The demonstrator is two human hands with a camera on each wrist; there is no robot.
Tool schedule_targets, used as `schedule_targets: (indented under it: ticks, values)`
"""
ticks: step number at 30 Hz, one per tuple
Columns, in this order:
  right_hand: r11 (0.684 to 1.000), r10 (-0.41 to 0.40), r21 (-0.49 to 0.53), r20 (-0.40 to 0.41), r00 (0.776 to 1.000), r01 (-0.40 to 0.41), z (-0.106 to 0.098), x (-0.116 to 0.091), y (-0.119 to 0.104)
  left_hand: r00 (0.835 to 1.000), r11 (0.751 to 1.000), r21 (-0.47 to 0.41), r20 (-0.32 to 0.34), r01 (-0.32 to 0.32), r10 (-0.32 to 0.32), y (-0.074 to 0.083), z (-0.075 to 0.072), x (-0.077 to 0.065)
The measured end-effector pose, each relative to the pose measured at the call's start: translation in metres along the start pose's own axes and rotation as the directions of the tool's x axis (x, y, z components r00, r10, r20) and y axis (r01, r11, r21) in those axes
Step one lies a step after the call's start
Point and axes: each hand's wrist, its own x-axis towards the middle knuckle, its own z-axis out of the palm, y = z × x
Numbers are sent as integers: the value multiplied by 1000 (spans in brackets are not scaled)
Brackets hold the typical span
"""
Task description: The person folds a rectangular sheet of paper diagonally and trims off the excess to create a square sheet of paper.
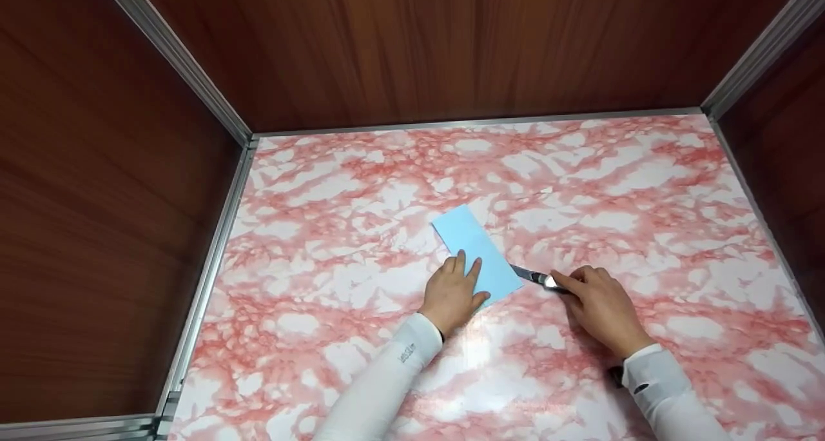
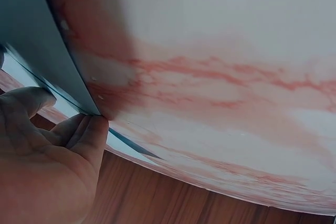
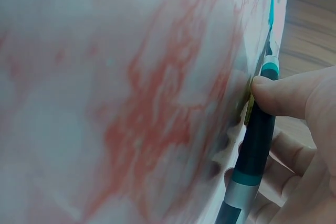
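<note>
A light blue folded paper (image 1: 486,251) lies slanted on the table, its lower corner towards the right hand. On its lower left part rests my left hand (image 1: 451,296), fingers spread and fingertips pressing it down. In the left wrist view, fingertips (image 2: 97,124) touch the paper (image 2: 31,19) close to its edge. My right hand (image 1: 602,309) holds a knife (image 3: 257,135) by its dark handle with teal and silver bands, thumb along one side. The metal blade (image 1: 523,273) points left and reaches the paper's right edge, where its tip is hidden.
A red-and-white marbled tabletop (image 1: 341,235) spreads around the hands. Dark wood-grain panels (image 1: 438,48) stand at the back and both sides, joined by metal rails (image 1: 213,247). Light glares off the table near the front.
</note>
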Motion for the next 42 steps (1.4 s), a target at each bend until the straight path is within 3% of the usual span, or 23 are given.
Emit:
schedule_targets:
  ticks: [20, 30, 42]
  values:
    - [1000, 3, 28, 65, 998, -4, 8, 19, -9, 1000, 1000, 24, -11, -20, 20, 0, 1, 0]
    - [999, -20, 36, 67, 998, 17, 11, 22, -14, 997, 999, -24, 68, -35, 37, -4, -4, -1]
    - [999, -24, 27, 81, 996, 22, 10, 26, -17, 997, 998, -51, 65, -37, 40, -6, -1, -1]
